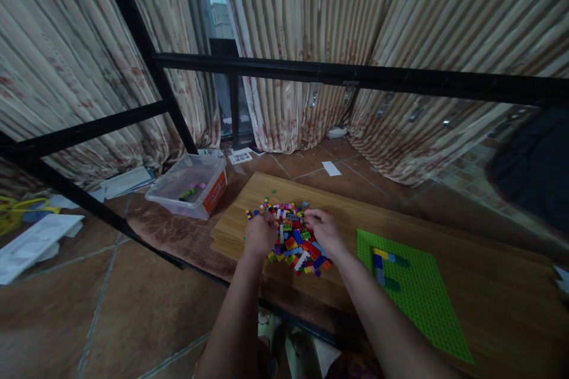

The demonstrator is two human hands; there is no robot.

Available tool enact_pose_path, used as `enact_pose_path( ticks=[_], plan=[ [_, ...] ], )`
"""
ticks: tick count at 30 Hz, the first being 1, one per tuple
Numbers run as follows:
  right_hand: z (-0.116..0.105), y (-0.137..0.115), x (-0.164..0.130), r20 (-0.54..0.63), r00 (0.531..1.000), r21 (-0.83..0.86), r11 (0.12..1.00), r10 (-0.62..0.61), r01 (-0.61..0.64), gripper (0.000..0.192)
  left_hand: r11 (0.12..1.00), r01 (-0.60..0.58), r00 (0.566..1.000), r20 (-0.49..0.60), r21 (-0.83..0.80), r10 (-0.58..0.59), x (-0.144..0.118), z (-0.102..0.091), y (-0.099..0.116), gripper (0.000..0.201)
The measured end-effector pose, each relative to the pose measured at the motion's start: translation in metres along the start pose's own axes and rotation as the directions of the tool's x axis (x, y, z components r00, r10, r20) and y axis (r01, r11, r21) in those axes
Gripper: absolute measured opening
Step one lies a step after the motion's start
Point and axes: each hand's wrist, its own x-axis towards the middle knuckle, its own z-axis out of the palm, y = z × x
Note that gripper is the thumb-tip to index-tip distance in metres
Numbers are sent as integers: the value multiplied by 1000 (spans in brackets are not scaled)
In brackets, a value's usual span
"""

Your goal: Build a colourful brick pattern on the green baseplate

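Observation:
A loose pile of small toy building bricks [291,243] in many colours is heaped on the wooden board. At its left edge is my left hand [261,235], fingers curled inward and partly hidden; whatever they hold cannot be made out. My right hand [325,230] reaches over the pile's right side, thumb and fingers bent close together among the bricks. Any brick in that grip is too small to tell. To the right lies a green studded baseplate [431,296], with a few blue, yellow and grey bricks [379,266] joined in a corner shape near its upper left.
A clear plastic box [178,183] with an orange label and a few bricks inside stands left of the wooden board [502,266]. Black metal frame bars [284,65] cross beyond the board. Curtains [306,12] hang behind, and a white paper [331,168] lies on the floor.

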Motion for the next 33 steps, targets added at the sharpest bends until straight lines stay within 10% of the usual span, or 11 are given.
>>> enact_pose_path(
  ticks=[11, 21, 33],
  plan=[
    [6, -9, 0, 157, 958, -558, 779, -239, 286, 29, 1000, 16, 1000, -7, -26, -16, 1, -5, -3, 17],
    [57, -44, 16, 384, 919, -888, 238, -88, 394, 25, 996, 54, 998, -33, -66, -56, -2, -19, -8, 21],
    [65, -40, 27, 397, 917, -887, 247, -28, 391, 27, 994, 70, 997, -35, -89, -73, -2, -20, -9, 21]
  ],
)
